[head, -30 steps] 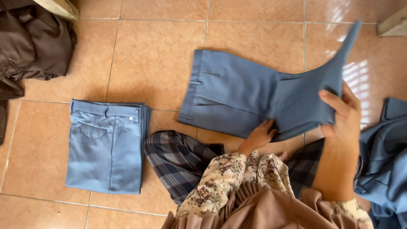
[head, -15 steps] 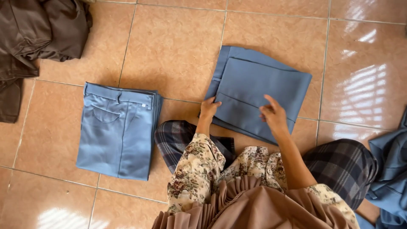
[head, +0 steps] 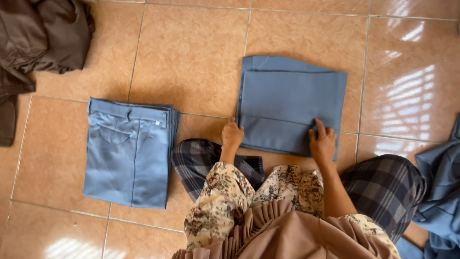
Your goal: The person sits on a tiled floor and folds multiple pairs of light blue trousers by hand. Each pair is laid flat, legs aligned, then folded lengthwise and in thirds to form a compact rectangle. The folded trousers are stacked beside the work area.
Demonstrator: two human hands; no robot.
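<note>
A folded pair of blue trousers lies flat on the tiled floor in front of me. My left hand rests at its near left corner, fingers curled against the cloth edge. My right hand presses flat on the near right part of the same fold. A second folded pair of blue trousers, pocket and waistband up, lies to the left, apart from both hands.
Brown garments are heaped at the upper left. More loose blue cloth is bunched at the right edge. My checked skirt and floral sleeves cover the near floor. Glossy tan tiles surround everything.
The trousers that were held up and spread a second ago are now folded into a compact rectangle. Both hands moved to its near edge.
</note>
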